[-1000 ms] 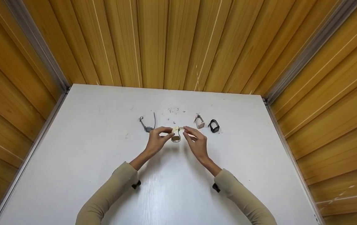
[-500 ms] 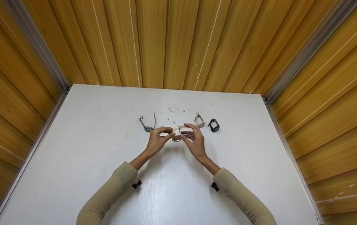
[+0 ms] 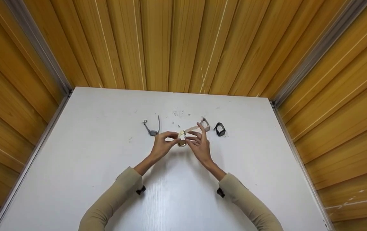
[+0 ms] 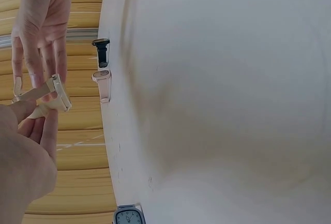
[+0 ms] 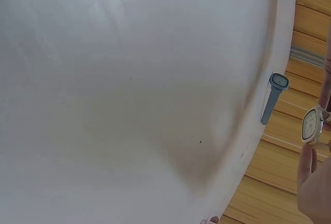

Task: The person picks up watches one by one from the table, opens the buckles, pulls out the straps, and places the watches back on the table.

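Between both hands, above the table, is a cream wristwatch (image 3: 182,143). My left hand (image 3: 161,145) pinches its strap from the left with thumb and fingers. On the other side my right hand (image 3: 202,150) holds the watch near the strap with thumb and fingers, its index finger raised. A pale strap end slants out to the upper right in the head view. In the left wrist view the watch (image 4: 62,97) shows its case side-on, the strap bent back. The dial of the watch (image 5: 310,124) faces the right wrist camera. Fingers hide part of the strap.
On the white table (image 3: 106,141), a grey-blue watch (image 3: 153,132) lies beyond my left hand. A pink watch (image 3: 207,128) and a black watch (image 3: 220,129) stand beyond my right hand. Wood-patterned walls (image 3: 170,45) enclose the table's back and sides.
My right hand has moved slightly in toward the watch and its index finger has lifted away. The pale strap end now extends to the upper right. My left hand is nearly still.
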Tool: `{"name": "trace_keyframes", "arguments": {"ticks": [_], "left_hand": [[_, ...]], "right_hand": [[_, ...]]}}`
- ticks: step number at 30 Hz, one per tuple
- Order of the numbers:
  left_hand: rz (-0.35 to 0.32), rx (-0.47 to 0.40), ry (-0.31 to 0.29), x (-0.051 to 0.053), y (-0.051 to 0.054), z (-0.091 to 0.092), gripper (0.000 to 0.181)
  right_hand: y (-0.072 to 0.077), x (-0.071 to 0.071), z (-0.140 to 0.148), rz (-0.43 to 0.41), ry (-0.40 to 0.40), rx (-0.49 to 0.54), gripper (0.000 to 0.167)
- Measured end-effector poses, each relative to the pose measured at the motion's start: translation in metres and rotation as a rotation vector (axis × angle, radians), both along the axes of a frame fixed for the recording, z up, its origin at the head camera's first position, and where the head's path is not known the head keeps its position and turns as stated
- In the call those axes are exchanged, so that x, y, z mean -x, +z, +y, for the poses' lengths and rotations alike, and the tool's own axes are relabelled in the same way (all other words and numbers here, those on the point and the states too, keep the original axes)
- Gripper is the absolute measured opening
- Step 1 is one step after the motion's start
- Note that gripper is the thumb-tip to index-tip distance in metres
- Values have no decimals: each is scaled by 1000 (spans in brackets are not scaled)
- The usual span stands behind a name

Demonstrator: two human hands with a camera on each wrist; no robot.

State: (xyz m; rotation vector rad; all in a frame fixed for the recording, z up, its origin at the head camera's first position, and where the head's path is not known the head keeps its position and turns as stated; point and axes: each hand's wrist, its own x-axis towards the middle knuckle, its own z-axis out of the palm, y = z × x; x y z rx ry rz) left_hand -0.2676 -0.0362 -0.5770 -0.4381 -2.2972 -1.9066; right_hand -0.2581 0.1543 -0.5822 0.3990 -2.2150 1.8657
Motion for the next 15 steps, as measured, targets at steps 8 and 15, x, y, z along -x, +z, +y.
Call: {"name": "trace_keyframes", "arguments": {"ticks": [8, 15], "left_hand": [[9, 5, 15, -1, 0, 1, 20], [32, 22, 42, 1, 1, 2, 19]], "right_hand": [[13, -5, -4, -36, 17, -19, 77], [37, -15, -10, 24, 25, -73, 32]]}}
